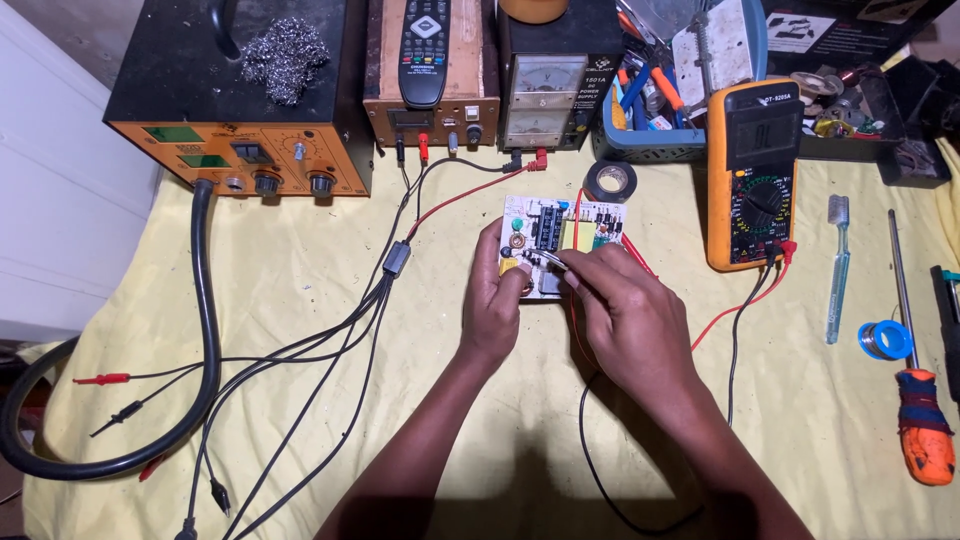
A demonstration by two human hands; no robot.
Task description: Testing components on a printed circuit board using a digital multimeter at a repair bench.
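a yellow cloth (330, 420) covers the whole bench. at its far edge stands an orange and black rework station (235, 95) with a wad of steel wool (283, 55) on top and a thick black hose (205, 300) looping down the left side. beside it sit a wooden box with a remote control (424, 45) lying on it and a power supply with two dials (545, 100). an orange multimeter (752, 175) lies to the right, past it a toothbrush (836, 265) and an orange-handled screwdriver (920, 410). in the middle lies a small white circuit board (585, 222), just below a roll of black tape (612, 180). the left hand (495, 300) clasps the board's near left edge, fingers curled onto it. the right hand (625, 310) pinches a thin metal-tipped probe (545, 260) against the board.
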